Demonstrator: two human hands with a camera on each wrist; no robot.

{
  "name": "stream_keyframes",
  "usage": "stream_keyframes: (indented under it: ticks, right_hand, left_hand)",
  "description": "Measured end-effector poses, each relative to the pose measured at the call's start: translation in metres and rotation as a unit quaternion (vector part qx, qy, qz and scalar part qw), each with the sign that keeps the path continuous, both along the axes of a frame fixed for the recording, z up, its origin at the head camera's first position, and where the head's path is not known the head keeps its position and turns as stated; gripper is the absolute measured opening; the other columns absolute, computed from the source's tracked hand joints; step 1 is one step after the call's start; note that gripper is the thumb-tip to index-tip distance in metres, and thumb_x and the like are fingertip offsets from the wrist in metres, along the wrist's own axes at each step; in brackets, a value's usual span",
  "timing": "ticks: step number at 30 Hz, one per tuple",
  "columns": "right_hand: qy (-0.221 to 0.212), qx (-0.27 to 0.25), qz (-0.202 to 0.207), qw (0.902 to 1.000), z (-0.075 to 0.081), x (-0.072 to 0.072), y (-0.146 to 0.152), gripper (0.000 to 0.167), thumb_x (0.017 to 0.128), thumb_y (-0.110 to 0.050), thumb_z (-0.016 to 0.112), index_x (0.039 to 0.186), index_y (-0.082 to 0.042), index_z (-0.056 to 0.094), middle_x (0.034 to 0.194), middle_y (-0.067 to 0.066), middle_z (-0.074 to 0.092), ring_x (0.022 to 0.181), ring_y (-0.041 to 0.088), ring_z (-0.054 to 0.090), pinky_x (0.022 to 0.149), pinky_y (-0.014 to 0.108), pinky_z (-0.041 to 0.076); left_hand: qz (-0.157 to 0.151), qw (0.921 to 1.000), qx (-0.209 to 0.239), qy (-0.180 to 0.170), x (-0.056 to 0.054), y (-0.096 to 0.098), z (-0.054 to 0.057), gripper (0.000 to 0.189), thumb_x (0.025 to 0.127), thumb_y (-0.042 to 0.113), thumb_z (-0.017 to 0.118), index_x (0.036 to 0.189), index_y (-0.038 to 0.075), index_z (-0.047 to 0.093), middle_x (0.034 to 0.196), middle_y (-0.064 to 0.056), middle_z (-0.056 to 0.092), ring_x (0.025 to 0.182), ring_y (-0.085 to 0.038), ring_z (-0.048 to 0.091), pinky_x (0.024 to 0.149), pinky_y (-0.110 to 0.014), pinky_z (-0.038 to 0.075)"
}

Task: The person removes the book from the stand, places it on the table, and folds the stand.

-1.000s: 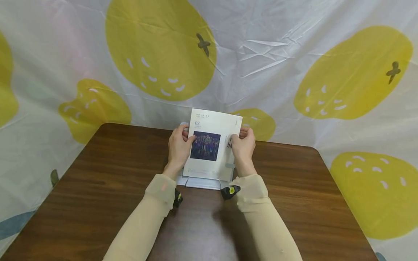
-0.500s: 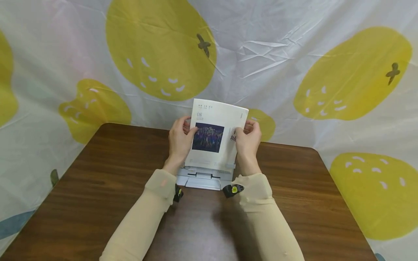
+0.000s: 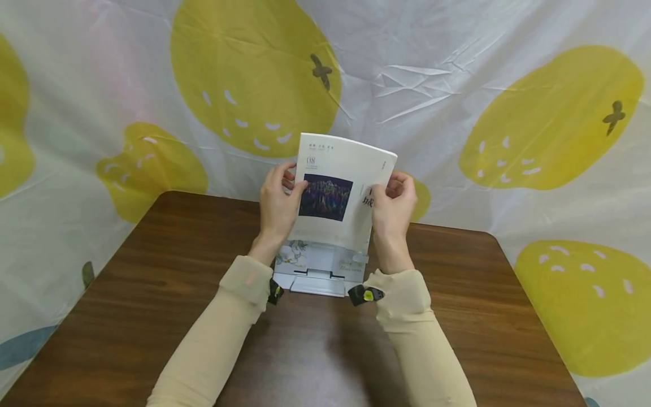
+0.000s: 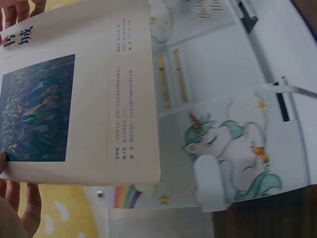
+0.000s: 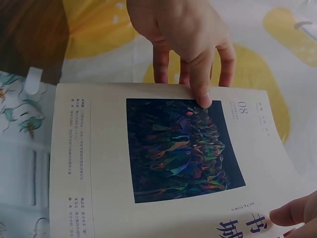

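A cream-white magazine (image 3: 333, 226) with a dark square picture and a printed "08" is held up by both hands. My left hand (image 3: 277, 206) pinches its left edge, thumb on the front cover and fingers behind. At the opposite edge, my right hand (image 3: 394, 220) grips it the same way, the thumb beside the large printed characters. Below and behind the magazine stands a pale book stand (image 3: 320, 260) on the table. Its unicorn and rainbow print (image 4: 228, 153) shows in the left wrist view, with a white clip (image 4: 209, 181) at its side. The magazine hides the stand's upper part.
The dark brown wooden table (image 3: 168, 282) has rounded back corners. Right behind it hangs a white curtain (image 3: 407, 130) printed with large yellow fruit. Black straps with wrist cameras (image 3: 366, 295) sit at the sleeve cuffs.
Both hands have raised the magazine up from the book stand's ledge, uncovering the stand's lower panel and print. The magazine now leans slightly more to the right, its top edge curving.
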State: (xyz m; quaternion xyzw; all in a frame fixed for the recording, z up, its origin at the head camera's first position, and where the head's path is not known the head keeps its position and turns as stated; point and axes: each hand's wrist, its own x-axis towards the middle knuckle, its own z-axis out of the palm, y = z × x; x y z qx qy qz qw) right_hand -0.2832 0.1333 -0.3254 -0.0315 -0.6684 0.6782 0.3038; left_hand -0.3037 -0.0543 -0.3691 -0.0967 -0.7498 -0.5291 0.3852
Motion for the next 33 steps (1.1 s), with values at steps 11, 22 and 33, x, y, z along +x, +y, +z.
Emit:
stream_keyframes:
  ticks: [11,22,33]
  right_hand:
    - [0.038,-0.023,0.035,0.9984,0.020,0.012,-0.006,0.023,0.084,0.006,0.062,0.102,-0.007,0.057,0.093,0.007,0.059,0.080,0.017,0.056,0.072,0.030,0.048]
    - [0.068,-0.018,0.053,0.9961,0.033,0.030,-0.017,0.027,0.081,0.010,0.060,0.105,-0.002,0.058,0.092,0.008,0.061,0.082,0.018,0.055,0.072,0.031,0.048]
    - [0.098,-0.023,0.091,0.9908,0.043,0.041,-0.038,0.026,0.081,0.010,0.062,0.104,-0.002,0.058,0.089,0.006,0.062,0.082,0.017,0.055,0.070,0.030,0.050]
  left_hand:
    - [-0.003,0.9996,0.013,0.026,0.014,-0.009,0.025,0.038,0.083,0.004,0.077,0.118,-0.001,0.061,0.093,-0.014,0.058,0.080,-0.023,0.058,0.066,-0.032,0.050]
    - [-0.002,0.9977,0.015,0.066,0.033,-0.027,0.037,0.038,0.083,0.003,0.077,0.118,-0.001,0.061,0.093,-0.014,0.059,0.077,-0.020,0.058,0.061,-0.032,0.050]
    - [0.007,0.9963,0.008,0.085,0.050,-0.053,0.048,0.038,0.084,0.005,0.076,0.119,0.000,0.062,0.094,-0.016,0.059,0.080,-0.020,0.059,0.062,-0.022,0.047]
